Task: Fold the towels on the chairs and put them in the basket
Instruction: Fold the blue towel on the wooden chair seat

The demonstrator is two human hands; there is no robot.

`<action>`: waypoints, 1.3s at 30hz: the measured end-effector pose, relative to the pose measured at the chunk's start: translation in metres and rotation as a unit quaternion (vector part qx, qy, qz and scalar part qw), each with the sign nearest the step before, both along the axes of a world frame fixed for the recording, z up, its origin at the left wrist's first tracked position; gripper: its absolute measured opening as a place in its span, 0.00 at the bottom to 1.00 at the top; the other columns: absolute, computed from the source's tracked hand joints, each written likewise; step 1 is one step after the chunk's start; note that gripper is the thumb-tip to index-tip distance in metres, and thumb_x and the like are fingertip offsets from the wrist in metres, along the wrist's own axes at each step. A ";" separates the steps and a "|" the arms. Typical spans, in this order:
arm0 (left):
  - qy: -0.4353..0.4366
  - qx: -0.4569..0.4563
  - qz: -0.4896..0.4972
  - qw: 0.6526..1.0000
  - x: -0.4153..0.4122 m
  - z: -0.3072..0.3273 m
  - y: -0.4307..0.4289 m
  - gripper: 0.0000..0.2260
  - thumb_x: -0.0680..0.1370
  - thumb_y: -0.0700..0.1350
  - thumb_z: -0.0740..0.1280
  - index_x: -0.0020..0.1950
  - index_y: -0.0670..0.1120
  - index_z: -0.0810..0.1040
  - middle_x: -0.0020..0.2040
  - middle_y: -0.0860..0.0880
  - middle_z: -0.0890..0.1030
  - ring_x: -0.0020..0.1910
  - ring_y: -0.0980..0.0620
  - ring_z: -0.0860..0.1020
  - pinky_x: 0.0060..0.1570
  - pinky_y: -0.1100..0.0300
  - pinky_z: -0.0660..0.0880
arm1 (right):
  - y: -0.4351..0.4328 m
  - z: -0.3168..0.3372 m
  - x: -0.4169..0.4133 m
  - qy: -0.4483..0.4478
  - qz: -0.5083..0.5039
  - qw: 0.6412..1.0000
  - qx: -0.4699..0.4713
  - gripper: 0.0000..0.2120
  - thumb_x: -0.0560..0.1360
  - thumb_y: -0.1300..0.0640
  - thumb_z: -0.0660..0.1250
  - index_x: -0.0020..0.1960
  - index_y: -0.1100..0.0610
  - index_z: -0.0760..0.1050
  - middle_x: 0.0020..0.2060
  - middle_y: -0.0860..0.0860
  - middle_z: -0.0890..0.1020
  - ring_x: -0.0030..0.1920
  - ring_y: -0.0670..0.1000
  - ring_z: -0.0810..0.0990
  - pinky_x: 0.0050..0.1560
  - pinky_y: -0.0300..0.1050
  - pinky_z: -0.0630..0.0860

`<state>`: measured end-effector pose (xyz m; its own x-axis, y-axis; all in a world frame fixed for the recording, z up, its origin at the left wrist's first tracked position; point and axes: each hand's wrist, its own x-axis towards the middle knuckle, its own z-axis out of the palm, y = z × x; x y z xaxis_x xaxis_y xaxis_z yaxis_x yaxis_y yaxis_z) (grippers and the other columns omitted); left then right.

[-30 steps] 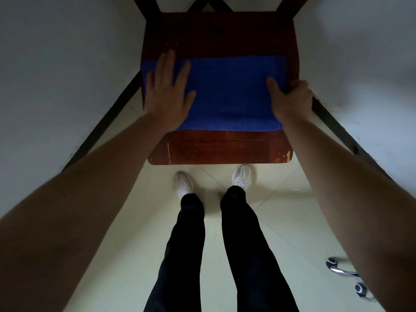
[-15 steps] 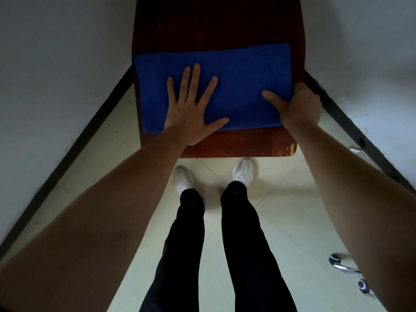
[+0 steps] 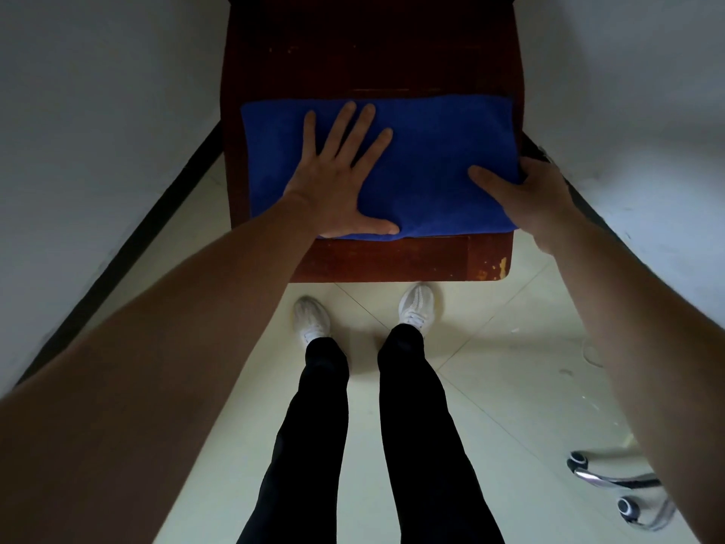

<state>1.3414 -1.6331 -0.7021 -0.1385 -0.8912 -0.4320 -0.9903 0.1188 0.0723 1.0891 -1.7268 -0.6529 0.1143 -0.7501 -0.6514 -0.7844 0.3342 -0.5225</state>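
A blue towel [image 3: 431, 151], folded into a wide rectangle, lies flat on the dark red wooden chair seat [image 3: 372, 53]. My left hand [image 3: 341, 178] rests flat on the towel's left half with fingers spread. At the towel's right edge my right hand [image 3: 521, 194] grips the cloth, thumb on top and fingers hidden under the edge. No basket is in view.
White walls close in on both sides, each with a dark baseboard [image 3: 129, 245]. My legs and white shoes [image 3: 416, 308] stand on the pale tiled floor just before the chair. A chrome caster base [image 3: 612, 484] of another chair sits at the lower right.
My left hand slid from the towel's left edge to flat on its middle-left. The right hand stays at the right edge. The view shifted, so the chair sits lower in frame.
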 end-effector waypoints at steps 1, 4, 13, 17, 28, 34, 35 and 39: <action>0.005 0.012 -0.003 1.000 0.002 0.003 -0.001 0.57 0.62 0.84 0.45 0.80 0.50 0.41 0.81 0.42 0.42 0.80 0.39 0.41 0.71 0.27 0.44 | 0.001 0.005 0.003 -0.018 -0.013 1.000 0.014 0.20 0.73 0.41 0.74 0.56 0.55 0.79 0.48 0.50 0.83 0.51 0.54 0.82 0.56 0.57 0.81; 0.060 -0.009 0.070 0.996 0.007 0.020 0.000 0.50 0.69 0.80 0.48 0.81 0.50 0.43 0.81 0.42 0.43 0.80 0.40 0.43 0.72 0.31 0.43 | 0.000 0.023 0.019 -0.076 -0.045 0.996 0.024 0.23 0.73 0.46 0.74 0.64 0.53 0.76 0.55 0.48 0.83 0.55 0.50 0.82 0.60 0.54 0.79; 0.423 -0.025 0.718 0.551 0.086 0.051 0.033 0.32 0.81 0.65 0.47 0.76 0.47 0.66 0.72 0.46 0.72 0.67 0.49 0.73 0.70 0.48 0.67 | 0.027 0.065 0.144 0.014 0.149 0.981 -0.125 0.15 0.77 0.49 0.64 0.60 0.57 0.72 0.48 0.53 0.81 0.49 0.56 0.81 0.40 0.43 0.71; 0.501 0.033 0.720 0.479 0.107 0.054 0.049 0.32 0.81 0.67 0.46 0.73 0.46 0.70 0.64 0.47 0.78 0.60 0.50 0.77 0.65 0.48 0.72 | 0.073 0.045 0.217 0.009 0.237 0.965 -0.116 0.15 0.80 0.50 0.61 0.62 0.58 0.70 0.50 0.55 0.80 0.51 0.57 0.80 0.42 0.47 0.68; 0.484 0.083 0.712 0.502 0.113 0.059 0.049 0.27 0.83 0.61 0.52 0.73 0.44 0.69 0.63 0.46 0.79 0.58 0.49 0.79 0.61 0.50 0.76 | 0.083 0.019 0.166 -0.101 0.056 0.992 -0.046 0.14 0.81 0.55 0.61 0.64 0.52 0.77 0.46 0.51 0.85 0.45 0.52 0.84 0.51 0.51 0.80; 0.489 0.112 0.690 0.522 0.100 0.057 0.043 0.22 0.82 0.59 0.57 0.73 0.51 0.69 0.67 0.50 0.76 0.62 0.49 0.77 0.62 0.50 0.75 | 0.055 0.008 0.126 -0.074 -0.190 0.979 0.028 0.24 0.73 0.43 0.60 0.67 0.48 0.75 0.59 0.50 0.82 0.59 0.54 0.81 0.64 0.61 0.76; 0.495 0.117 0.685 0.521 0.096 0.059 0.041 0.21 0.82 0.58 0.59 0.72 0.51 0.70 0.65 0.51 0.77 0.60 0.50 0.77 0.60 0.52 0.76 | 0.057 0.008 0.132 -0.093 -0.185 0.977 0.058 0.25 0.74 0.43 0.61 0.70 0.48 0.72 0.63 0.50 0.80 0.61 0.54 0.79 0.65 0.59 0.75; 0.505 0.132 0.648 0.554 0.086 0.053 0.042 0.18 0.77 0.41 0.68 0.68 0.47 0.73 0.58 0.52 0.81 0.54 0.51 0.81 0.52 0.54 0.79 | 0.057 0.004 0.154 -0.171 -0.129 0.965 0.151 0.26 0.77 0.52 0.65 0.75 0.47 0.66 0.68 0.48 0.74 0.64 0.52 0.75 0.63 0.53 0.74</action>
<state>1.4278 -1.5907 -0.6495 0.2531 -0.4496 -0.8566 0.3304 -0.7921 0.5133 1.2427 -1.6697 -0.6488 0.1971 -0.5640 -0.8019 -0.4534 0.6728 -0.5846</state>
